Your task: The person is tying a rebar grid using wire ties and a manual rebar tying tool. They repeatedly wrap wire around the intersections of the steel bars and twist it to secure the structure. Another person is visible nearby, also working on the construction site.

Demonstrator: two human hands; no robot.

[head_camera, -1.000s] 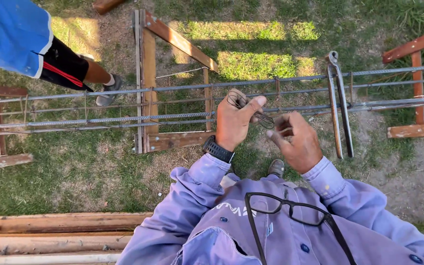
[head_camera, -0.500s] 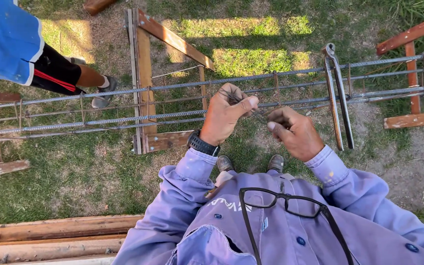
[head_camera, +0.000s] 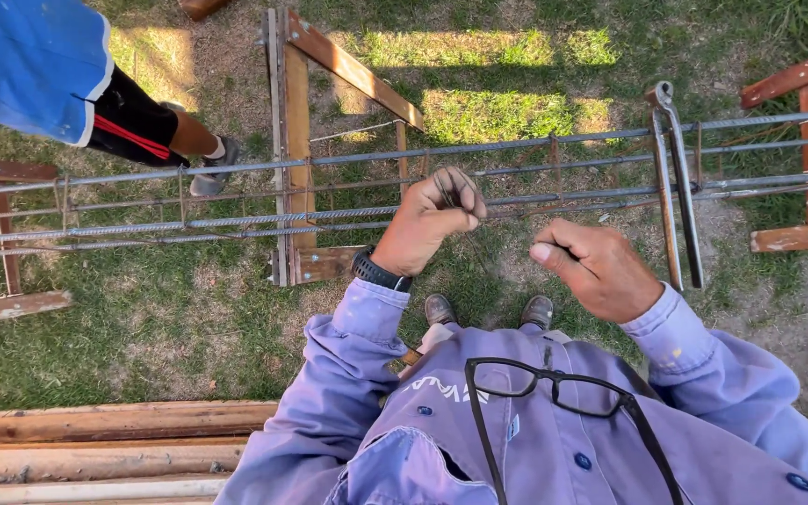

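Head view: the left hand [head_camera: 427, 223] is fisted around a bundle of thin tie wire [head_camera: 451, 190], just above the rebar cage [head_camera: 236, 221] lying across wooden trestles [head_camera: 296, 150]. The right hand [head_camera: 600, 266] pinches one wire strand, near pincers [head_camera: 675, 187] hanging on the bars.

Thin wire [head_camera: 516, 232]: running between the two hands, too fine to follow against the grass.
Wire bundle [head_camera: 451, 187]: sitting mostly hidden inside the closed left hand [head_camera: 427, 224].
Right hand [head_camera: 600, 266]: curling its fingers under, so the grip is out of sight.
Rebar cage [head_camera: 236, 220]: running off both side edges.
Other person [head_camera: 39, 65]: being cut off by the top left corner, only shirt, shorts and one leg showing.
Planks [head_camera: 114, 440]: running off the bottom left edge.
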